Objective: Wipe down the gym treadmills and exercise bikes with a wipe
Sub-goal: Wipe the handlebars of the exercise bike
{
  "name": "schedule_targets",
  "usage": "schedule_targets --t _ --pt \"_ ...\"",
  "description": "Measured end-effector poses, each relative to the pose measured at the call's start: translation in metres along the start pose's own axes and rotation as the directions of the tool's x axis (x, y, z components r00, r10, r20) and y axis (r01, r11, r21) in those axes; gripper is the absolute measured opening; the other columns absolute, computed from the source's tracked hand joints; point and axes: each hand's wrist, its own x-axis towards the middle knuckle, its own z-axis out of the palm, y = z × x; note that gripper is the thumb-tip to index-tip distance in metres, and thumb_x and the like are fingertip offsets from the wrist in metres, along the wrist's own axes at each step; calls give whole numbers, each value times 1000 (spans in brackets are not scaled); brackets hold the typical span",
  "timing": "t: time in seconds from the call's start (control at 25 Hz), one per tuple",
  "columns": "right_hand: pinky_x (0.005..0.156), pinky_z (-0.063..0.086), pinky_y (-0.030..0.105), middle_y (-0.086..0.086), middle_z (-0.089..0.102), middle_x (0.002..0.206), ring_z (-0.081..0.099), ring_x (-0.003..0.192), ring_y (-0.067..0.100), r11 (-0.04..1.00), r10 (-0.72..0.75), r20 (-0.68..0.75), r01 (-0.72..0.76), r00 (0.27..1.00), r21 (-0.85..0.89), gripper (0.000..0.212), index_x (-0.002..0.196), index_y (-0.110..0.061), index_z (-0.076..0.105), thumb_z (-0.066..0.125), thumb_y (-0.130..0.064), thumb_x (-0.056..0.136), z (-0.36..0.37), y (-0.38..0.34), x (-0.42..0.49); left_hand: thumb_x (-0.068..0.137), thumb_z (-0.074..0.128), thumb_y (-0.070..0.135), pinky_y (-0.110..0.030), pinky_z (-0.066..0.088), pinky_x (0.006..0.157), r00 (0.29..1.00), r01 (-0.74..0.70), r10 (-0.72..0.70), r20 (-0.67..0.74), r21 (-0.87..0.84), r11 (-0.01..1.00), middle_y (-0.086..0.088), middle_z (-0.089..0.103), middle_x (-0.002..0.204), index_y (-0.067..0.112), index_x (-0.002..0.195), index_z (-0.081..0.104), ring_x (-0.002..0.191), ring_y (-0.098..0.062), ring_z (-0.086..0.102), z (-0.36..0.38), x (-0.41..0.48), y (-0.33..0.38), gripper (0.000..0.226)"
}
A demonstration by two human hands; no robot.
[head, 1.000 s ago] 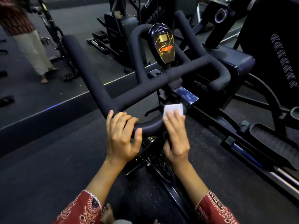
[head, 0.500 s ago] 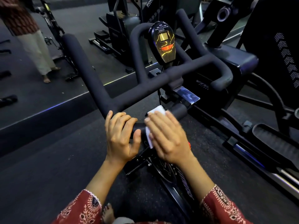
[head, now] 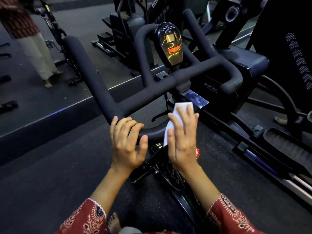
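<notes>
Now the wipe [head: 175, 115] is pressed flat-fingered by the right hand [head: 183, 142] onto the bar [head: 155, 132] at its right end, having been swept back from the left hand [head: 126, 142] gripping the bar, so this stretch seems nearly wiped.

White "VIV" letters on the black machine housing [head: 206, 81] — console [head: 172, 44] labels, red sticker [head: 197, 152] print illegible.

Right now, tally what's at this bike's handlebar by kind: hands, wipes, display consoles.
Hands: 2, left hand holding the handlebar, right hand pressing the wipe
Wipes: 1, white
Consoles: 1, the gold-faced console
Total: 4
</notes>
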Motion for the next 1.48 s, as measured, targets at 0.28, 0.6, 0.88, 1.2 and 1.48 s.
schedule_targets --t 0.28,0.6,0.88,1.2,1.48 --pt "116 16 53 20 45 139 25 141 33 998 62 7 -62 998 -11 35 122 -9 50 30 -29 102 -7 14 7 100 29 37 -45 24 108 1000 0 0 -10 -16 1000 -17 63 88 5 92 61 100 -28 52 0 0 0 46" --pt "119 10 43 15 36 149 21 145 24 998 27 22 -25 999 -53 49 140 -1 36 26 -32 103 -11 17 5 99 29 37 -45 23 109 1000 6 -7 -8 -20 1000 -17 63 87 0 87 65 99 -28 52 -1 0 1 53" --pt "119 9 46 20 51 137 35 137 33 954 -259 150 277 954 -118 43 131 -2 49 31 -29 102 -10 7 -2 100 29 37 -45 24 108 1000 12 -12 -6 -10 1000 -17 64 87 -2 85 67 100 -27 52 -1 1 2 57" --pt "117 14 50 19 59 128 41 131 35 935 -315 160 335 936 -120 42 129 -4 50 32 -30 102 -1 -4 -6 100 29 37 -42 21 111 1000 2 -2 10 -5 1000 -18 64 90 -2 89 66 102 -28 52 -2 0 2 55" --pt "117 12 51 23 57 128 36 132 39 987 -105 28 108 994 -116 42 124 -1 51 29 -29 103 8 -11 -6 100 29 37 -43 21 111 999 -13 14 43 -9 1000 -17 64 93 3 96 62 105 -27 51 -4 -1 0 48"
